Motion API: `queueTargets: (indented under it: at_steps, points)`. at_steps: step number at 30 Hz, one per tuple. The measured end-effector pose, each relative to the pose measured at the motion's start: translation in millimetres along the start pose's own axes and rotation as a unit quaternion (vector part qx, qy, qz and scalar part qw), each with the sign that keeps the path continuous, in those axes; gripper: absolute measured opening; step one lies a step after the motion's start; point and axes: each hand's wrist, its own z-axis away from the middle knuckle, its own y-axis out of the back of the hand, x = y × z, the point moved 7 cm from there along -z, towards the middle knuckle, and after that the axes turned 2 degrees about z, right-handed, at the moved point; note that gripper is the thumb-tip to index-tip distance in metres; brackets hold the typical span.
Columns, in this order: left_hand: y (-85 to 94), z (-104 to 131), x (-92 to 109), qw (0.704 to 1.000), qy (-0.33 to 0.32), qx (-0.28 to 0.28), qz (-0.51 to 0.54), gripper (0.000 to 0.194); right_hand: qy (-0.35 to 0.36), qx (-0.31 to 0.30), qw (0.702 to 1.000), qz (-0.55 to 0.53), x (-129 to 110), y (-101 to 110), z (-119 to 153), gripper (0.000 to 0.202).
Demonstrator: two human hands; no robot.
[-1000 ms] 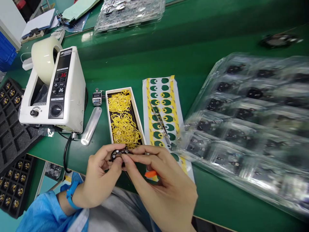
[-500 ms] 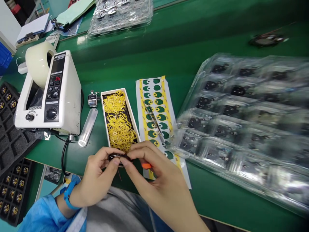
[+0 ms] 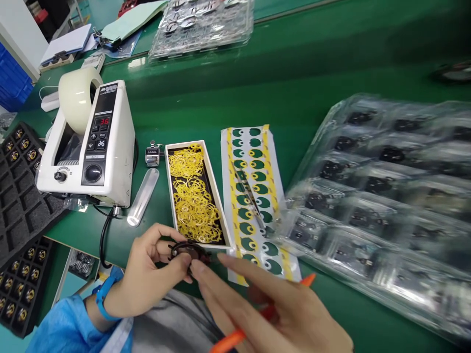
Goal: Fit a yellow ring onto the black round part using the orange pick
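My left hand (image 3: 154, 269) pinches a dark, round part (image 3: 193, 252) between thumb and fingers, just in front of a white box. Beside it is my right hand (image 3: 265, 304), its index finger and thumb stretched toward the part's right edge; whether they touch it I cannot tell. An orange stick-like tool (image 3: 230, 340) lies across the right palm, held by the fingers, one end poking out past the knuckles. Yellow thin ring-shaped pieces (image 3: 195, 206) fill the white box (image 3: 226, 215). To its right lies a sticker sheet (image 3: 275, 181) with yellow cutouts, tweezers (image 3: 253, 201) resting on it.
A tape dispenser (image 3: 121, 171) stands at left, near a tally counter (image 3: 152, 154) and a clear tube (image 3: 144, 196). Clear trays of dark parts (image 3: 371, 184) cover the right side. Black foam trays (image 3: 27, 196) sit far left; another clear tray (image 3: 206, 37) is at the back.
My right hand has drawn back to the right and turned, showing more of the orange tool. The dark part is now tilted more into view in my left hand. The whole view has shifted.
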Motion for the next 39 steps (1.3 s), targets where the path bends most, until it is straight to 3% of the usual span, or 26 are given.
queueTargets:
  at_steps: [4,12,21,27,36,39]
  points:
    - [0.6,8,1,0.999,-0.018,-0.005,-0.041,0.03,-0.027,0.054,0.998,0.03,8,-1,-17,0.012]
    - [-0.3,13,7,0.988,-0.08,0.007,-0.135,0.025,0.05,0.036,0.996,-0.063,3,-5,-23,0.014]
    - [-1.7,15,15,0.971,-0.119,0.013,-0.208,0.025,0.103,0.015,0.993,-0.062,4,-6,-27,0.013]
    - [-5.7,18,19,0.954,-0.175,0.007,-0.244,0.028,0.095,0.028,0.993,-0.065,2,-7,-25,0.013]
    - [-1.6,17,13,0.961,-0.141,0.019,-0.237,0.023,0.038,0.072,0.995,-0.05,2,-11,-19,0.014]
    - [1.5,14,9,0.973,-0.11,0.028,-0.201,0.018,-0.02,0.039,0.997,-0.067,3,-18,-20,0.01]
